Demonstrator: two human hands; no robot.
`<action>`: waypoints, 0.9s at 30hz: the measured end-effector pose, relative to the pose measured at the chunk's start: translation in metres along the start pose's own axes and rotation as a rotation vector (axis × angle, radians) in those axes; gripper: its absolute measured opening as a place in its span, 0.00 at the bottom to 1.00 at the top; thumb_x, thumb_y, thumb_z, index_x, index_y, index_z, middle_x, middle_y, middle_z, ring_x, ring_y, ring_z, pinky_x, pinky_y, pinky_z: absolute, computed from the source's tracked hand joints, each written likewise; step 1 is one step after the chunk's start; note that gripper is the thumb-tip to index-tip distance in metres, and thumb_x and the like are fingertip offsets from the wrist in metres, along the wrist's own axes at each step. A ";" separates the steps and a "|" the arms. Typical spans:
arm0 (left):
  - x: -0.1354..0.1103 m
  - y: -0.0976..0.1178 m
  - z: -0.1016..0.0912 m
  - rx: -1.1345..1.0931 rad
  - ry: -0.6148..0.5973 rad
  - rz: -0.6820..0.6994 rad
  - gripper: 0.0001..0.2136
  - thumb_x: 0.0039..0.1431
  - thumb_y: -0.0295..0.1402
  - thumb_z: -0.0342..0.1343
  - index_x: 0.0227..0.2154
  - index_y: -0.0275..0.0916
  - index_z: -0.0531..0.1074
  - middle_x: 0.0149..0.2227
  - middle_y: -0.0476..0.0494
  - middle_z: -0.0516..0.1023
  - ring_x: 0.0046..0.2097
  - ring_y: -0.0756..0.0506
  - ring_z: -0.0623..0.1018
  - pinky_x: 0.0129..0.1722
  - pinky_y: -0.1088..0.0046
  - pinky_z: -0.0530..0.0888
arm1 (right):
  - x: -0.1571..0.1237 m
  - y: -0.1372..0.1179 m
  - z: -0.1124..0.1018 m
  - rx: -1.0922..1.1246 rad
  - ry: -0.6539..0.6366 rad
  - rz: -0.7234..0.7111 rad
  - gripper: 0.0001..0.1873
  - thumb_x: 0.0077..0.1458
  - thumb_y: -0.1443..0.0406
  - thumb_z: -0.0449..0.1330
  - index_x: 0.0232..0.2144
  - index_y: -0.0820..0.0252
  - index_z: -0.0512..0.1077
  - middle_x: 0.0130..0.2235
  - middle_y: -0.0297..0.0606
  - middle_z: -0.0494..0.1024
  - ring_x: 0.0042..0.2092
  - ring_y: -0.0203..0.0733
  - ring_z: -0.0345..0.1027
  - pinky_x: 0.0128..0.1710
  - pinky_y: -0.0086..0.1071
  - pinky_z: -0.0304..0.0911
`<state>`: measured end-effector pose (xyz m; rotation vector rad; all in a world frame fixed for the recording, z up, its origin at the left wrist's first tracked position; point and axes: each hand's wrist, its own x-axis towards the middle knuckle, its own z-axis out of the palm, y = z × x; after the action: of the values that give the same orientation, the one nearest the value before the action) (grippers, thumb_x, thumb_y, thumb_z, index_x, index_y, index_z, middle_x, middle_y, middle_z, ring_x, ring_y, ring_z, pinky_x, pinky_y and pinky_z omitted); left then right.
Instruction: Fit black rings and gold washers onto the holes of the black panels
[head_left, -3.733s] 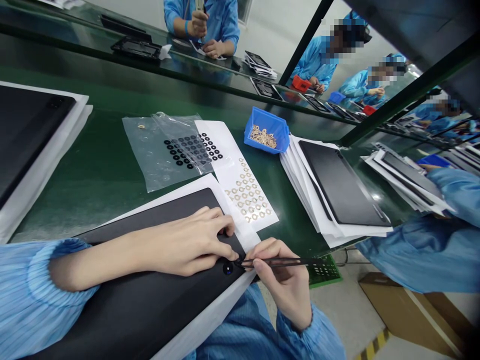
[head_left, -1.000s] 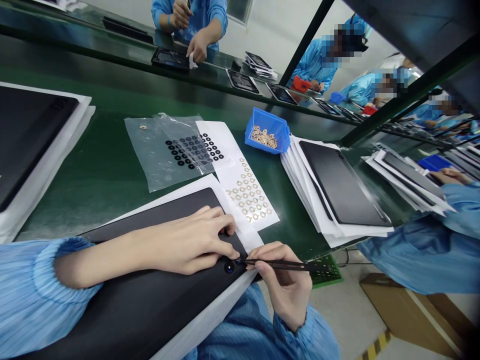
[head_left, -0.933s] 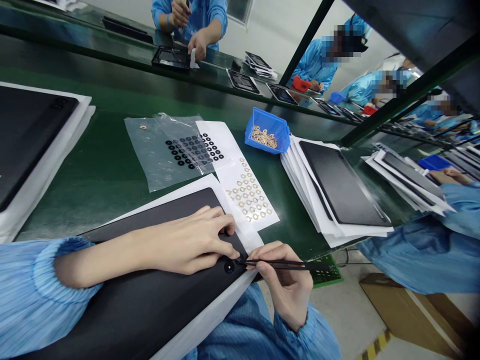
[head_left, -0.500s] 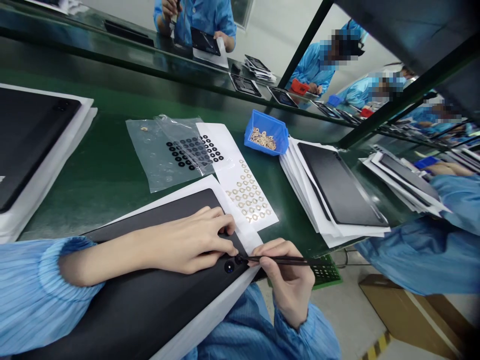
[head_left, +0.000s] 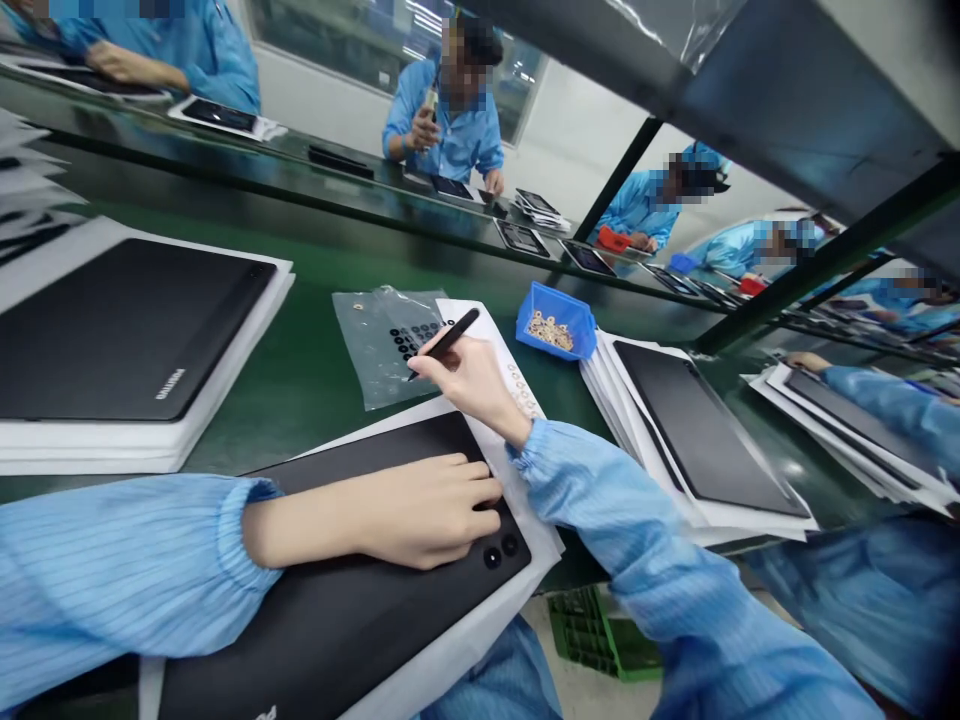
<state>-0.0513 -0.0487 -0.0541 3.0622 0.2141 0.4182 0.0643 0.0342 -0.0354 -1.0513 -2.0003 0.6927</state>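
A black tablet (head_left: 360, 630) lies back side up on white paper in front of me. My left hand (head_left: 420, 510) rests flat across it, fingertips beside the two round camera lenses (head_left: 501, 551) at its corner. Above the far edge of the tablet, my right hand (head_left: 480, 380) grips black tweezers (head_left: 456, 332). Their tip points down over a clear plastic bag (head_left: 361, 365) and small black rings (head_left: 400, 340). Whether the tip touches a ring or holds anything is too small to tell. A white sheet (head_left: 469, 308) with tan ring stickers is partly hidden behind my right hand.
A blue bin (head_left: 555, 320) of tan rings stands past the sheet. Paper-layered tablet stacks lie at the left (head_left: 135, 330) and right (head_left: 705, 430). Co-workers sit across the green bench, another person's arm shows at far right, and a shelf hangs overhead.
My right hand has moved with the tweezers from the camera lenses up and away to the black rings. My left hand stays on the tablet, its fingertips now off the lenses. The view has shifted.
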 end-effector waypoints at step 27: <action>-0.043 -0.116 -0.026 -0.284 0.036 -0.983 0.18 0.51 0.48 0.53 0.20 0.38 0.64 0.20 0.48 0.68 0.24 0.49 0.66 0.26 0.75 0.60 | -0.038 0.041 -0.044 -0.366 -0.127 0.258 0.13 0.49 0.63 0.63 0.18 0.59 0.65 0.19 0.31 0.66 0.24 0.36 0.60 0.25 0.29 0.52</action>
<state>-0.1146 0.0607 -0.0481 2.2837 1.4062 0.3705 0.1322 0.0282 -0.0542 -1.5350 -2.1753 0.5457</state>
